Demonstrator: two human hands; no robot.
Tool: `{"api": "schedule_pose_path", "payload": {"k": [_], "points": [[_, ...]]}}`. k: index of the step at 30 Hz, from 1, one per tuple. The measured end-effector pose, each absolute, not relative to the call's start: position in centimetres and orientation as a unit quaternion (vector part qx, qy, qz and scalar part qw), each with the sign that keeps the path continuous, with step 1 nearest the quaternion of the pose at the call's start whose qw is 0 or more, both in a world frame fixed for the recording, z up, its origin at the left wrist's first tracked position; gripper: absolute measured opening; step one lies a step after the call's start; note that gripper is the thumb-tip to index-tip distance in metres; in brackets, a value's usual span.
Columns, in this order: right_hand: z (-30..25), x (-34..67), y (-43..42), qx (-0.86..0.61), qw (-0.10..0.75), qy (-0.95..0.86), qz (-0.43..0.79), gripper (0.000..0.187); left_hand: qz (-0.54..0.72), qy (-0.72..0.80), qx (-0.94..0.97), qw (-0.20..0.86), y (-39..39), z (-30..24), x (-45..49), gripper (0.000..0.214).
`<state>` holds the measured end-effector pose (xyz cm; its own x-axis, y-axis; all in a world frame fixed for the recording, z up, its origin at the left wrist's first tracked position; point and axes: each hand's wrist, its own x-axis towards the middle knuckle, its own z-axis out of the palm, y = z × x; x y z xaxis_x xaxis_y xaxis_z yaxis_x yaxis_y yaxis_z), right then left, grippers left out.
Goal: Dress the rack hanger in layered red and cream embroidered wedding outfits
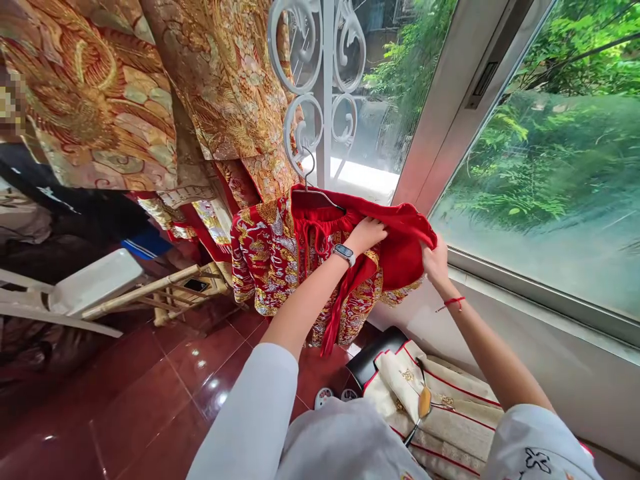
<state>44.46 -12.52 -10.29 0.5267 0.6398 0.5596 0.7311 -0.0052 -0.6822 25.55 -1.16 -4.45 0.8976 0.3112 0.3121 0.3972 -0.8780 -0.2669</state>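
A red jacket (270, 257) with gold and silver embroidery hangs on a thin metal hanger (327, 195). Its right front is folded back, baring the plain red lining (400, 257). Under it shows a red gathered waistband with a tied bow (317, 233) and long red ribbons (336, 313). My left hand (369, 235), a watch at its wrist, reaches across the front with bent fingers closed on the jacket's inner side; the fingertips are partly hidden. At the jacket's outer right edge, my right hand (436, 260) grips the red cloth.
The hanger hooks on a white scrolled metal grille (327, 100) beside the window (540, 200). Gold embroidered garments (100, 100) hang at the left. A white chair (97, 280) and bamboo rack (170, 293) stand below them. Cream clothing with red trim (450, 427) lies at the lower right.
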Motion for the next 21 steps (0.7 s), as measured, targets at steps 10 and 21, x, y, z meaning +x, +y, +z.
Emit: {"api": "schedule_pose_path", "payload": {"k": [10,21], "points": [[-8.8,45.4,-19.8,-0.625,0.41,-0.66,-0.077,0.038,-0.089,-0.055,-0.984,0.144,-0.2,-3.8,23.7,0.043],[-10.5,42.9,-18.5,-0.664,0.427,-0.609,-0.076,0.042,-0.099,-0.243,-0.964,0.042,-0.8,-4.1,27.5,0.048]]}}
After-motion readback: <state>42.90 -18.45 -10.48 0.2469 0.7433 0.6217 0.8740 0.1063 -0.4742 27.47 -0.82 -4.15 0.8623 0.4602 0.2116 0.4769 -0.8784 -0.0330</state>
